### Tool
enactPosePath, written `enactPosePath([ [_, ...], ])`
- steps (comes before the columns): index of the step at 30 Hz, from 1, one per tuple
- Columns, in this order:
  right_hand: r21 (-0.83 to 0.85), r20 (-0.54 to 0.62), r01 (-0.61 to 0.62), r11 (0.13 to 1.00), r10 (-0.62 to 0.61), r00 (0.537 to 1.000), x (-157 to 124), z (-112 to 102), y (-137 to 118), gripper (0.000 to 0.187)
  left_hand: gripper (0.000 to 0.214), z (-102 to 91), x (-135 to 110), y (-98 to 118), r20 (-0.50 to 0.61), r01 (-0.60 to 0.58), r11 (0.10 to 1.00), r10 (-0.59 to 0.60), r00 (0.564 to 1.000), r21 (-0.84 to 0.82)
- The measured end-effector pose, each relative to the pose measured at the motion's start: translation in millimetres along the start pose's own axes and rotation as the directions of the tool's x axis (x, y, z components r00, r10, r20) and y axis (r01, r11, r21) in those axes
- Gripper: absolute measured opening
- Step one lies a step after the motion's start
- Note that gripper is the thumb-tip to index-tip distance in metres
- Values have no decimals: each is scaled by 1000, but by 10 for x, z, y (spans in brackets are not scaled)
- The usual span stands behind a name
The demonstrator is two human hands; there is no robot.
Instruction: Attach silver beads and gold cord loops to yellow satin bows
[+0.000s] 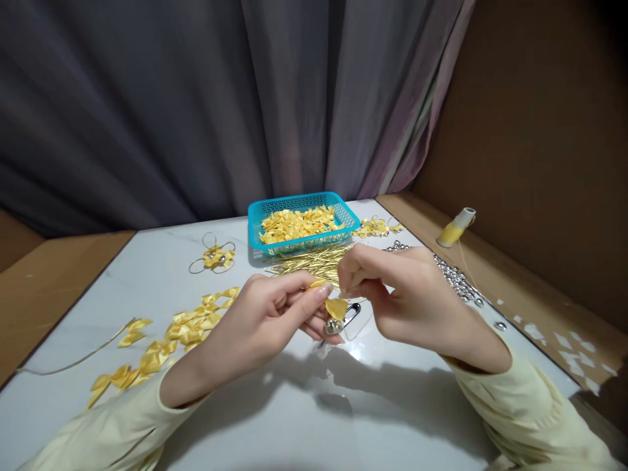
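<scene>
My left hand (289, 307) pinches a yellow ribbon bow (336, 308) between thumb and fingers above the front half of the table. A shiny silver bell-like bead (334, 326) hangs at the bow's lower end, by my left fingertips. Close on the right, my right hand (397, 294) is closed in a pinch just above the bow. Whatever sits between its fingertips is too fine to make out. A thin pale strand curves below the bow. Behind the bow shows a dark looped metal piece (352, 314), partly hidden.
A blue basket (254, 229) holds many yellow bows. Gold wire ties (314, 261) lie before it. Loose bows (189, 327) spread at left, near a wired bow cluster (218, 258). Silver beads (456, 278) and a yellow thread spool (455, 227) are at right. Curtains (196, 104) hang behind.
</scene>
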State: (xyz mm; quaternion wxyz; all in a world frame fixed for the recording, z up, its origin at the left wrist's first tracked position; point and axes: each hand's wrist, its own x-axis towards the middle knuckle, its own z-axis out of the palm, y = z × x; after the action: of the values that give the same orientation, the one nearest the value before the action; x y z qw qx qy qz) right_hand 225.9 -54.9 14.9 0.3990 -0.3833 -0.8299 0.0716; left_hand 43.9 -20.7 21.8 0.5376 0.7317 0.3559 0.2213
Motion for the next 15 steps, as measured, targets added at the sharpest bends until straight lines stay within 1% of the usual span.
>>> enactPosePath([
  [5, 7, 9, 14, 1000, -14, 1000, 9, 0, 7, 28, 23, -14, -14, -16, 35, -14, 1000, 13, 999, 22],
  [11, 51, 20, 15, 999, -16, 1000, 8, 22, 36, 30, 22, -10, -16, -27, 80, -17, 1000, 18, 997, -19],
  [15, 70, 8, 21, 997, -22, 1000, -12, 32, 29, 30, 22, -7, 0, -38, 78, -38, 999, 41, 996, -39],
])
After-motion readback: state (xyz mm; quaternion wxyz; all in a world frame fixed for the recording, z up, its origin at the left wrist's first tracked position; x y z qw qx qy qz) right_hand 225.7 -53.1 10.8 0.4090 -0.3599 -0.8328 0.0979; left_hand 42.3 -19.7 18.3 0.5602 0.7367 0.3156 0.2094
